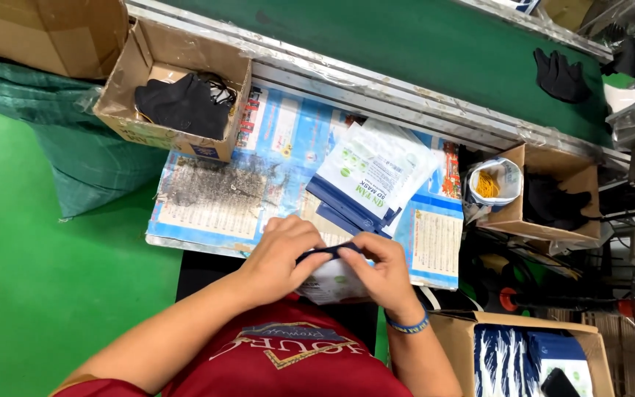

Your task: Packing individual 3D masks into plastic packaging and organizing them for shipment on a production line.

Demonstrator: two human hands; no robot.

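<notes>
My left hand (282, 257) and my right hand (381, 273) meet near the table's front edge, both gripping a white pouch with a dark blue top edge (325, 283). Fingers of both hands pinch its blue rim. Whatever is inside the pouch is hidden. Just beyond my hands lies a fanned stack of similar white and blue pouches (372, 180) on the printed paper sheet (222, 198) covering the table. A blue wristband circles my right wrist.
A cardboard box of black masks (185, 103) stands at the back left. Another box with black items and a cup of yellow bands (490, 184) sits right. A green conveyor (420, 44) carries a black mask (560, 73). A box of filled pouches (538, 356) is at lower right.
</notes>
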